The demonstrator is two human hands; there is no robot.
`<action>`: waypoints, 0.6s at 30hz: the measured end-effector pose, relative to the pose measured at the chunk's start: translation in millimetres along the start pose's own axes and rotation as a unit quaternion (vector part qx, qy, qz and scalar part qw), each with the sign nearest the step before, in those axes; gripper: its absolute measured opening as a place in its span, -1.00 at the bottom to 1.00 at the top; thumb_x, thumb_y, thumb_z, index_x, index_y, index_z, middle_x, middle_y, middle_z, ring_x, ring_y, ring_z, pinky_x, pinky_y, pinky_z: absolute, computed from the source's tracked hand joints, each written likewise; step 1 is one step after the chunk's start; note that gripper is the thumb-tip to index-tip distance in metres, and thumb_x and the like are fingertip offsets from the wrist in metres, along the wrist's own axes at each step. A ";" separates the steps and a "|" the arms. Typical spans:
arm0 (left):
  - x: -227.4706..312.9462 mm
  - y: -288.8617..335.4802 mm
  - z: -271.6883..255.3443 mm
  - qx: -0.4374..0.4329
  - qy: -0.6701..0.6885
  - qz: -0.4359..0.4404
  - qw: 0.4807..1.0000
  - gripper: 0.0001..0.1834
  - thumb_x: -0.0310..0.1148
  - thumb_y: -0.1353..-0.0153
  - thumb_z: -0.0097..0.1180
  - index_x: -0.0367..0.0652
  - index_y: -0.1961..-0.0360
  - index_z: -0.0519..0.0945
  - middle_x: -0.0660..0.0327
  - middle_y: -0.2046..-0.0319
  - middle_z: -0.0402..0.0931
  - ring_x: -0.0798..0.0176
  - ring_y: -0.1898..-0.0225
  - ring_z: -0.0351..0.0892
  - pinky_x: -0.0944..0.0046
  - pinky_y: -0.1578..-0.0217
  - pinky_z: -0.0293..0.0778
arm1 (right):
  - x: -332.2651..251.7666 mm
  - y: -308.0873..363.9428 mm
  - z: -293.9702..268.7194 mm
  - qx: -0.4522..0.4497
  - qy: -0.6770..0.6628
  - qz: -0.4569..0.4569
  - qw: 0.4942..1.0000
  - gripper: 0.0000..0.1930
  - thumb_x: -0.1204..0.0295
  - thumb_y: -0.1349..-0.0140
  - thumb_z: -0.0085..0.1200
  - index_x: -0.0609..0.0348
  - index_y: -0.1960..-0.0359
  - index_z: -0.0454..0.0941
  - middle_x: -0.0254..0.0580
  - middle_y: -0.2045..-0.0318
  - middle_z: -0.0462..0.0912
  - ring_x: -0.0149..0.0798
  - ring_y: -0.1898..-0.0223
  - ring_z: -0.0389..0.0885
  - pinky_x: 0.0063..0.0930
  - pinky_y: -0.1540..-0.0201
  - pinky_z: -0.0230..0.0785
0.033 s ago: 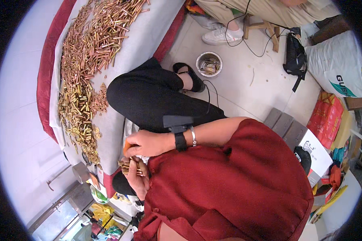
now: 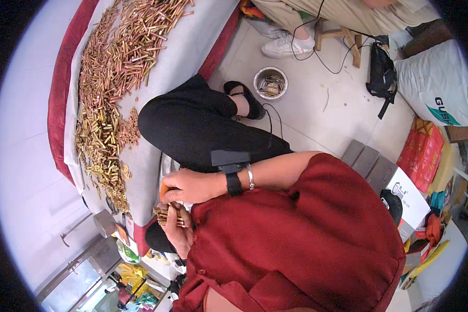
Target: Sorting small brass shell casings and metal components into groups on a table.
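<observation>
My left hand is closed round a bunch of brass-coloured metal rods, their ends sticking out past the fingers. Just above it, my right hand is closed on an orange object; most of that is hidden by the fingers, so its kind cannot be told. The two hands almost touch, close in front of my red shirt. A long heap of loose metal rods, copper- and brass-coloured, covers much of the grey-white tabletop on the left. Small rings lie along its edge.
On the floor a metal bowl holds several rods. My leg in black trousers lies between it and the table. A person in white shoes sits beyond, beside cables and a black bag. Grey boxes stand at the right.
</observation>
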State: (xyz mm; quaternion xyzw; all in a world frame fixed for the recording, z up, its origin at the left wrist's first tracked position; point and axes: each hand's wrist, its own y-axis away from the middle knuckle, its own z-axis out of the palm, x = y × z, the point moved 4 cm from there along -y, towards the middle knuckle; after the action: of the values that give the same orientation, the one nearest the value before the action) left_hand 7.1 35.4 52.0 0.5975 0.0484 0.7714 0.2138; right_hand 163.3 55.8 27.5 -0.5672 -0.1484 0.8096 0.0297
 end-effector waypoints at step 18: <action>0.2 1.9 11.0 0.017 -0.080 -0.030 0.996 -0.72 -0.33 -0.17 0.16 -0.20 0.17 0.40 0.29 0.53 0.45 0.48 0.66 0.34 0.54 0.73 0.18 | -2.3 0.7 7.0 0.009 0.045 -0.095 0.994 -0.78 0.32 -0.11 0.07 0.27 0.44 0.49 0.02 0.42 0.50 0.04 0.32 0.52 -0.20 0.22 0.36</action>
State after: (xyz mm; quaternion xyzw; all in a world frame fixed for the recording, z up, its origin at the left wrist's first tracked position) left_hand 16.8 31.8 55.9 0.6588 0.0625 0.7137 0.2296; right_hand 157.7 53.2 31.6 -0.5864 -0.1934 0.7777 0.1183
